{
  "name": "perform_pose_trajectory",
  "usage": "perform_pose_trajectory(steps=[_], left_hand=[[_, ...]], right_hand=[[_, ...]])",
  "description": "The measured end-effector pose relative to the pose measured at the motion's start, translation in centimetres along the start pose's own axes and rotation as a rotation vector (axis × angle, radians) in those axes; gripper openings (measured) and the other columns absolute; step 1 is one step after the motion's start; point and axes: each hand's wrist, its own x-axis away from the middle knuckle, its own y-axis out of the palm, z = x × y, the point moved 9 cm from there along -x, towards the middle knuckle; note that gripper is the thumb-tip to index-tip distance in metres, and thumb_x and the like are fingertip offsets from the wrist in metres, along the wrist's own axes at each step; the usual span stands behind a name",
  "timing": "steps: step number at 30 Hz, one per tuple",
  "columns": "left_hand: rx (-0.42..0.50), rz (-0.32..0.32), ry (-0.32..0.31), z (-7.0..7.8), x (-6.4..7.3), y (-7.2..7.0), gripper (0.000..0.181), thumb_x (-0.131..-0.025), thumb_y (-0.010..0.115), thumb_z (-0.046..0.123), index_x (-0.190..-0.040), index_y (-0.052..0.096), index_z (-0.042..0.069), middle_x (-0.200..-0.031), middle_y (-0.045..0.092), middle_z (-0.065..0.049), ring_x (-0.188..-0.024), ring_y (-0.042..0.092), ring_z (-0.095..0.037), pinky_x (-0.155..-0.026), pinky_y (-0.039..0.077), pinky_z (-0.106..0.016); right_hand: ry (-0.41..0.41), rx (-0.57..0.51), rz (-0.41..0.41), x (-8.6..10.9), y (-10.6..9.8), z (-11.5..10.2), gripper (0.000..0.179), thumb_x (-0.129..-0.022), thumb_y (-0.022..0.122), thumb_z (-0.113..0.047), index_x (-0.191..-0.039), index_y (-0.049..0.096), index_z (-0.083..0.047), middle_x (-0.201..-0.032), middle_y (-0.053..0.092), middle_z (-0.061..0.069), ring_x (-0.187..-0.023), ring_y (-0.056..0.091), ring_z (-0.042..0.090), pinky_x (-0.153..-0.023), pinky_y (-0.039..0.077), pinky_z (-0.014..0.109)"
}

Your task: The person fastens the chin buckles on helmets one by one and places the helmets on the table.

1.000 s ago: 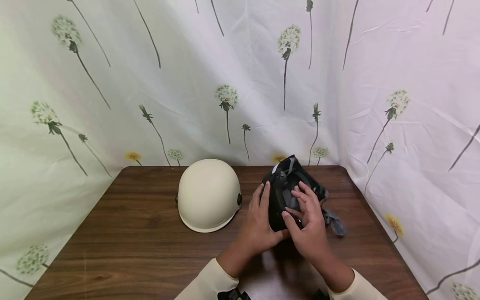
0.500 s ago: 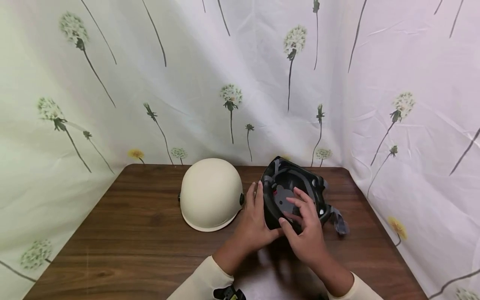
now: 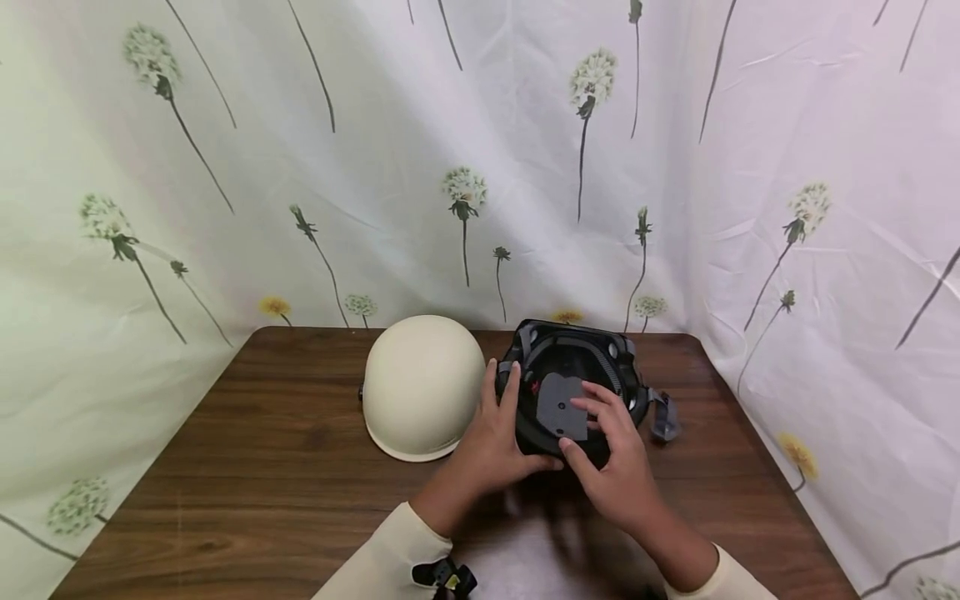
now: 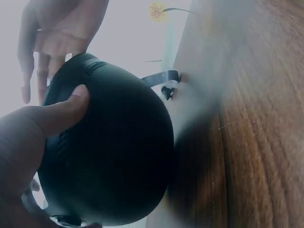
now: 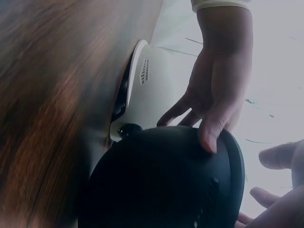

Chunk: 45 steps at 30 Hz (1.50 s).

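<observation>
A black helmet (image 3: 558,358) is tipped with its hollow side up and toward me, showing a grey pad (image 3: 561,408) inside. My left hand (image 3: 487,446) grips it at the left, fingers along the side and thumb against the outer shell (image 4: 114,142), as the left wrist view shows. Over the right part of the opening, my right hand (image 3: 618,467) is spread with its thumb near the front rim. In the right wrist view, the right thumb and fingers stand apart from the shell. A grey chin strap (image 3: 664,418) hangs out on the right.
A cream helmet (image 3: 423,387) sits dome up directly left of the black one, close to my left fingers. Both are on a dark wooden table (image 3: 247,467). A white cloth with printed dandelions (image 3: 375,167) hangs behind the back edge and along the sides.
The black helmet has turned counterclockwise, so its opening and grey pad now show more fully. My left hand has shifted slightly left with it; the right hand has stayed nearly in place.
</observation>
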Motion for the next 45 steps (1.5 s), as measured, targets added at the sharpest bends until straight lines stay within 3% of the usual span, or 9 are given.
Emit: perform_pose_trajectory(steps=[7, 18, 23, 28, 32, 35, 39, 42, 45], left_hand=[[0.0, -0.039, -0.012, -0.3, 0.2, 0.4, 0.14, -0.072, 0.091, 0.064, -0.171, 0.006, 0.013, -0.174, -0.009, -0.018, -0.149, 0.036, -0.05, -0.106, 0.05, -0.057], [0.046, -0.003, 0.013, 0.9, 1.7, 2.2, 0.129, -0.08, 0.086, 0.061, -0.171, 0.006, 0.016, -0.173, -0.02, -0.014, -0.151, 0.032, -0.051, -0.104, 0.051, -0.056], [0.056, 0.045, 0.029, 1.5, 1.8, 2.0, 0.124, -0.083, 0.086, 0.056, -0.171, 0.009, 0.016, -0.174, -0.017, -0.015, -0.152, 0.029, -0.05, -0.105, 0.05, -0.057], [-0.016, 0.077, 0.04, 1.8, 1.7, 1.3, 0.126, -0.081, 0.088, 0.056, -0.171, 0.009, 0.015, -0.174, -0.006, -0.018, -0.151, 0.033, -0.049, -0.109, 0.047, -0.058], [-0.07, 0.065, 0.034, 1.7, 1.3, 0.7, 0.133, -0.077, 0.089, 0.062, -0.171, 0.006, 0.017, -0.174, 0.003, -0.02, -0.149, 0.038, -0.048, -0.108, 0.048, -0.057], [-0.097, 0.037, 0.03, 1.6, 1.1, 0.2, 0.136, -0.075, 0.087, 0.068, -0.171, 0.004, 0.019, -0.175, 0.004, -0.018, -0.152, 0.034, -0.045, -0.104, 0.051, -0.057], [-0.207, 0.042, 0.121, 1.9, 1.0, -0.7, 0.139, -0.071, 0.082, 0.078, -0.171, 0.004, 0.021, -0.175, 0.007, -0.017, -0.157, 0.026, -0.043, -0.107, 0.048, -0.059], [-0.295, 0.044, 0.213, 2.4, 0.9, -1.3, 0.141, -0.07, 0.076, 0.086, -0.171, 0.002, 0.023, -0.175, 0.011, -0.017, -0.158, 0.023, -0.041, -0.111, 0.044, -0.061], [-0.317, 0.02, 0.233, 2.5, 0.8, -1.8, 0.136, -0.072, 0.068, 0.091, -0.171, 0.003, 0.026, -0.175, 0.011, -0.015, -0.159, 0.021, -0.042, -0.11, 0.042, -0.065]], right_hand=[[0.036, 0.06, -0.1, -0.1, 0.2, 1.0, 0.05, -0.098, 0.077, -0.017, -0.144, 0.058, -0.015, -0.163, 0.038, 0.008, -0.143, 0.046, 0.032, -0.095, 0.053, 0.057], [0.092, 0.141, -0.22, -0.4, -0.3, 2.2, 0.058, -0.098, 0.078, -0.026, -0.151, 0.055, -0.015, -0.162, 0.038, 0.013, -0.139, 0.05, 0.036, -0.09, 0.056, 0.054], [0.086, 0.149, -0.205, -0.8, -1.2, 2.4, 0.059, -0.098, 0.077, -0.025, -0.151, 0.054, -0.013, -0.161, 0.039, 0.015, -0.139, 0.05, 0.036, -0.091, 0.056, 0.055], [0.094, 0.153, -0.192, -0.8, -2.0, 2.7, 0.057, -0.099, 0.076, -0.027, -0.15, 0.055, -0.014, -0.162, 0.039, 0.013, -0.141, 0.046, 0.035, -0.094, 0.056, 0.056], [0.066, 0.173, -0.159, -0.8, -2.6, 2.5, 0.054, -0.099, 0.077, -0.027, -0.148, 0.057, -0.012, -0.16, 0.041, 0.014, -0.14, 0.047, 0.035, -0.093, 0.056, 0.055], [0.04, 0.188, -0.135, -0.9, -3.0, 2.4, 0.054, -0.099, 0.077, -0.026, -0.147, 0.057, -0.01, -0.159, 0.043, 0.015, -0.139, 0.048, 0.035, -0.093, 0.055, 0.057], [0.022, 0.208, -0.095, -1.1, -3.9, 2.4, 0.053, -0.098, 0.078, -0.023, -0.145, 0.059, -0.009, -0.156, 0.046, 0.016, -0.136, 0.05, 0.034, -0.091, 0.055, 0.055], [0.022, 0.213, -0.06, -1.3, -4.7, 2.5, 0.051, -0.097, 0.079, -0.02, -0.143, 0.06, -0.009, -0.155, 0.048, 0.015, -0.125, 0.055, 0.032, -0.08, 0.056, 0.047], [0.022, 0.207, -0.021, -1.5, -5.7, 2.7, 0.05, -0.095, 0.08, -0.015, -0.141, 0.062, -0.008, -0.153, 0.049, 0.016, -0.124, 0.056, 0.033, -0.08, 0.054, 0.047]])
